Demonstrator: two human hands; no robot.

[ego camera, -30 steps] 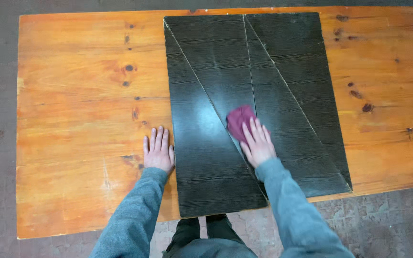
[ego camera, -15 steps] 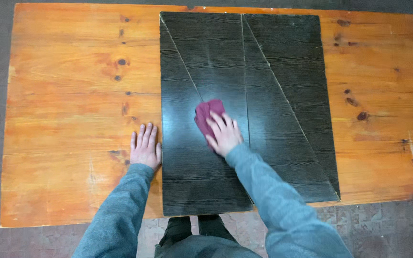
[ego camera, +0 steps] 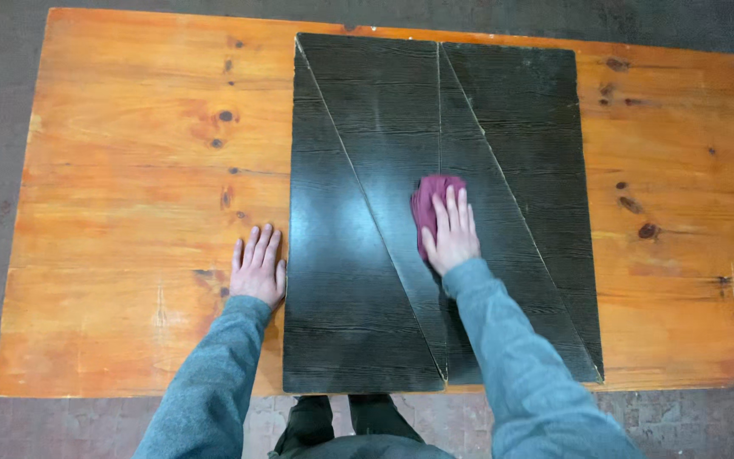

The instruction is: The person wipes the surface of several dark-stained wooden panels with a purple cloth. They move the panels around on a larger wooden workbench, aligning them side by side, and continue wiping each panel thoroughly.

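Right hand (ego camera: 450, 234) with the cloth (ego camera: 431, 204) shows a change of position on the panel (ego camera: 367, 255). One second ago it lies just right of the panel's middle seam, on the diagonal line. Half a second ago it sits left of that seam, toward the panel's centre. Now it is back at the seam, cloth touching the seam line, fingers spread flat over the cloth. The camera view shifts slightly between pictures.

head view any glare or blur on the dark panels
Head view: a soft pale sheen sits on the dark panels, left of the maroon cloth under the right hand; wood grain stays sharp; the left hand on the wooden table shows no blur.
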